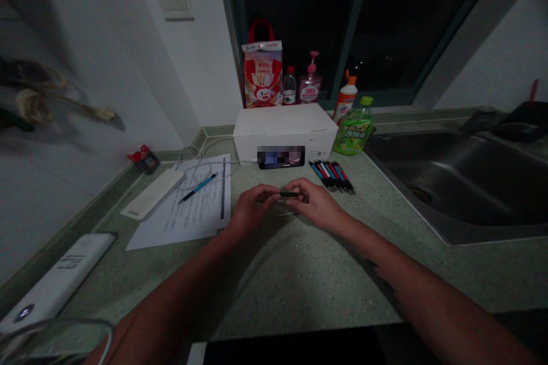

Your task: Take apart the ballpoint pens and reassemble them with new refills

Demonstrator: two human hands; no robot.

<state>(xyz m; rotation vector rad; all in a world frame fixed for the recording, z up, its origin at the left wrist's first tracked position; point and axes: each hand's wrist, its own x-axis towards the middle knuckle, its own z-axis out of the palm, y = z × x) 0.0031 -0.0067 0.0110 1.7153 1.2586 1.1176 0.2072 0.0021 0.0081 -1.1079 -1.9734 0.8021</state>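
My left hand [252, 205] and my right hand [312, 202] meet over the green speckled counter [299, 274], fingers pinched on a dark pen [290, 194] held level between them. A thin pale part [287, 214] lies on the counter just under the hands. A row of several pens [331, 175] lies to the right of the hands. One blue pen [198, 187] rests on a printed sheet [188, 211] to the left.
A phone [281, 157] leans on a white box [285, 128]. Behind stand a red bag [262, 74], bottles [310, 82] and a green bottle [354, 128]. A steel sink [462, 182] is at right. White power banks [152, 194] [55, 279] lie at left.
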